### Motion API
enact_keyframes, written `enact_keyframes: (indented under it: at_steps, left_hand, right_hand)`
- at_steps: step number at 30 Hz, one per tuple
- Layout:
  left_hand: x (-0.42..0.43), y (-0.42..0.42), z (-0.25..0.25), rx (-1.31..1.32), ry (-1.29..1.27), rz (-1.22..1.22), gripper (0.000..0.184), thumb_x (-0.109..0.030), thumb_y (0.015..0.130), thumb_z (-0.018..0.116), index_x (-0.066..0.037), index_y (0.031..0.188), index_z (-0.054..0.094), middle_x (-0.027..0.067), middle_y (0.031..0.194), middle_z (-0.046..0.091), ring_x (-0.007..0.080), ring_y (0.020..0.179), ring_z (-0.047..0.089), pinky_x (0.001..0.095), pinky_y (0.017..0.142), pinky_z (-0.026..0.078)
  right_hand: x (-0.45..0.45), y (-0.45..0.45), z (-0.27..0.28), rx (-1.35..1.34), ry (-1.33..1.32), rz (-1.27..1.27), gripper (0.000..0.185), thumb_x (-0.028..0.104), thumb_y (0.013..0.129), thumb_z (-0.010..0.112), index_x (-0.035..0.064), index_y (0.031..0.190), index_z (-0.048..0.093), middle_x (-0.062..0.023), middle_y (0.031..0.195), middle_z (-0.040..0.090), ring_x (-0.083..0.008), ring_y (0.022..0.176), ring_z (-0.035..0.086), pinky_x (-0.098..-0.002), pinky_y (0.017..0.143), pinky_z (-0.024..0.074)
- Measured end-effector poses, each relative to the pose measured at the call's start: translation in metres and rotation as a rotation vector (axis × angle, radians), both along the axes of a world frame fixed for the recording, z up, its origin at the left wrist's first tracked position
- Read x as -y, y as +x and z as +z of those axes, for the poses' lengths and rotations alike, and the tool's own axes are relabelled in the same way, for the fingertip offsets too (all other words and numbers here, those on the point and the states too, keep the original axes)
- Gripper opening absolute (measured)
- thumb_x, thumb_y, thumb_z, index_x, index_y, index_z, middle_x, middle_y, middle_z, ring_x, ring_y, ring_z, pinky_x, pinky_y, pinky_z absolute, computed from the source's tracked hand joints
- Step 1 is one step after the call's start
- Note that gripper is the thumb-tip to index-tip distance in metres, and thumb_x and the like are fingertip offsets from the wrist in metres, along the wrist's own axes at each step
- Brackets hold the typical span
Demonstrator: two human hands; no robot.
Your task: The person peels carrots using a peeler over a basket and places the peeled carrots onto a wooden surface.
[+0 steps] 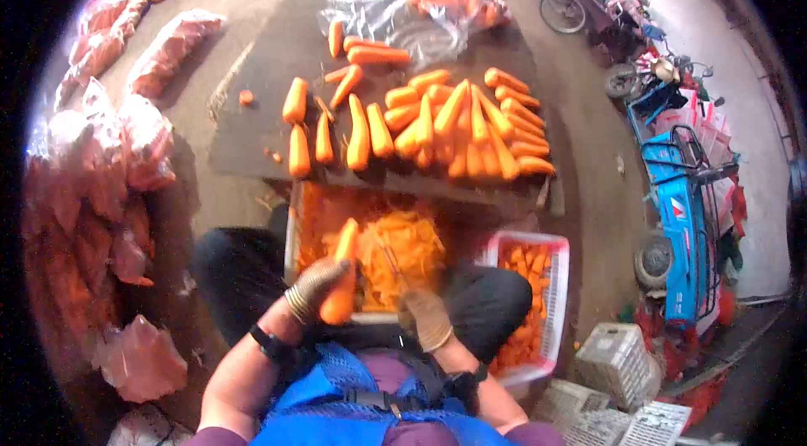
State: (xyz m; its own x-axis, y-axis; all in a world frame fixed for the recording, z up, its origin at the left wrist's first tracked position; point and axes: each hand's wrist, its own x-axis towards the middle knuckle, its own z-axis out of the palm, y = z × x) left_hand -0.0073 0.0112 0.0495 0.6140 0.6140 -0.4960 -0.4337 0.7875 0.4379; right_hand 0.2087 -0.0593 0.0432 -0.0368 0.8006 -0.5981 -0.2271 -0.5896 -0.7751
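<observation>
Numerous carrots [357, 135], dark board: lay in a loose row on the left and a crowded heap on the right, smooth and bright, seemingly peeled.
Single carrot [339, 305], in hand: stood nearly upright over the near left part of the crate; its surface looked smooth, but whether peeling was complete could not be told.
Left hand [313, 286], gloved: clasped that carrot around its middle.
Right hand [427, 321], gloved: was closed around a slim tool [389, 258], probably a peeler, blurred; the blade was apart from the carrot.
Crate [292, 237], before the person: held a broad mound of peelings [408, 248], a sign of much work done.
Basket [556, 303], white and pink, by the right knee: held many short carrot pieces [523, 337].
Plastic bag [429, 36], far end of the board: lay crumpled, with orange contents; whether these were peeled could not be told.
Filled bags [88, 164], floor at left: lay piled; their state was unclear, so the amount left could not be judged.
</observation>
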Motion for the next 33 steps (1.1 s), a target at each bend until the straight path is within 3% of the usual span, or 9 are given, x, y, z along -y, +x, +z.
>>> enact_keyframes:
  at_steps: [4, 5, 7, 10, 13, 14, 16, 20, 33]
  left_hand:
    - [0.005, -0.003, 0.002, -0.076, 0.093, -0.202, 0.043, -0.039, 0.075, 0.062, -0.005, 0.098, 0.051, 0.0073, 0.08, 0.057, 0.0178, 0.067, 0.056, 0.0289, 0.057, 0.047]
    - [0.006, -0.005, 0.017, -0.088, 0.074, -0.214, 0.042, -0.038, 0.075, 0.062, -0.005, 0.098, 0.051, 0.0073, 0.079, 0.057, 0.0177, 0.065, 0.056, 0.0287, 0.056, 0.047]
    - [0.008, -0.01, 0.017, -0.016, 0.048, -0.181, 0.045, -0.038, 0.077, 0.06, -0.003, 0.104, 0.05, 0.0077, 0.078, 0.057, 0.018, 0.063, 0.056, 0.0285, 0.056, 0.046]
    - [0.007, -0.02, 0.012, 0.15, 0.034, -0.126, 0.059, -0.038, 0.077, 0.061, -0.007, 0.122, 0.038, 0.0091, 0.087, 0.055, 0.0189, 0.068, 0.055, 0.0312, 0.059, 0.048]
    - [0.004, -0.032, 0.011, 0.215, 0.087, -0.057, 0.059, -0.04, 0.076, 0.06, -0.006, 0.12, 0.039, 0.009, 0.086, 0.056, 0.0206, 0.072, 0.057, 0.0325, 0.061, 0.048]
    - [0.006, -0.034, 0.017, 0.179, 0.062, -0.038, 0.059, -0.044, 0.074, 0.061, -0.004, 0.114, 0.043, 0.0076, 0.086, 0.056, 0.0194, 0.072, 0.057, 0.0306, 0.062, 0.047]
    - [0.007, -0.039, 0.016, 0.166, 0.042, -0.068, 0.057, -0.048, 0.07, 0.063, -0.002, 0.101, 0.05, 0.007, 0.087, 0.057, 0.0189, 0.075, 0.057, 0.0294, 0.066, 0.047]
    - [0.01, -0.042, -0.008, 0.13, 0.031, -0.057, 0.069, -0.046, 0.069, 0.066, -0.004, 0.117, 0.04, 0.0093, 0.092, 0.054, 0.022, 0.082, 0.055, 0.0309, 0.072, 0.045]
    - [0.011, -0.06, 0.002, 0.147, 0.015, 0.008, 0.065, -0.043, 0.075, 0.059, -0.004, 0.122, 0.037, 0.0105, 0.109, 0.049, 0.0234, 0.097, 0.048, 0.0341, 0.084, 0.039]
  right_hand:
    - [-0.008, -0.014, 0.0, 0.332, 0.262, 0.182, 0.031, 0.033, 0.085, 0.053, 0.003, 0.08, 0.057, 0.0023, 0.063, 0.051, -0.0071, 0.055, 0.046, -0.0221, 0.048, 0.0361]
    - [-0.008, -0.021, 0.014, 0.163, 0.117, 0.101, 0.031, 0.032, 0.085, 0.053, 0.0022, 0.078, 0.057, 0.0021, 0.064, 0.052, -0.007, 0.057, 0.046, -0.0221, 0.05, 0.0369]
    - [-0.005, -0.011, -0.04, 0.472, 0.358, 0.19, 0.032, 0.032, 0.084, 0.053, 0.0008, 0.077, 0.058, 0.0023, 0.064, 0.052, -0.007, 0.059, 0.047, -0.0219, 0.052, 0.0377]
    - [-0.019, -0.021, -0.028, 0.617, 0.529, 0.268, 0.039, 0.038, 0.085, 0.051, 0.0005, 0.083, 0.06, -0.0023, 0.069, 0.058, -0.0085, 0.064, 0.05, -0.0235, 0.057, 0.0405]
    - [-0.019, -0.036, 0.02, 0.707, 0.39, 0.327, 0.029, 0.028, 0.086, 0.044, 0.0049, 0.08, 0.06, -0.0081, 0.064, 0.059, -0.0229, 0.058, 0.056, -0.0346, 0.053, 0.0423]
    - [-0.021, -0.033, 0.01, 0.848, 0.423, 0.43, 0.026, 0.023, 0.086, 0.04, 0.006, 0.086, 0.06, -0.0089, 0.073, 0.062, -0.0238, 0.068, 0.058, -0.0354, 0.06, 0.0451]
    - [-0.021, -0.033, -0.002, 0.867, 0.424, 0.449, 0.026, 0.022, 0.086, 0.04, 0.006, 0.087, 0.06, -0.0091, 0.075, 0.061, -0.024, 0.069, 0.058, -0.0356, 0.061, 0.0449]
    - [-0.028, -0.036, -0.01, 0.853, 0.413, 0.431, 0.025, 0.022, 0.086, 0.04, 0.0061, 0.088, 0.06, -0.0095, 0.077, 0.061, -0.0244, 0.071, 0.058, -0.0359, 0.062, 0.0446]
    - [-0.042, -0.055, -0.027, 0.895, 0.438, 0.532, 0.025, 0.021, 0.085, 0.041, 0.0062, 0.093, 0.059, -0.0107, 0.084, 0.06, -0.0258, 0.077, 0.056, -0.0372, 0.068, 0.0435]
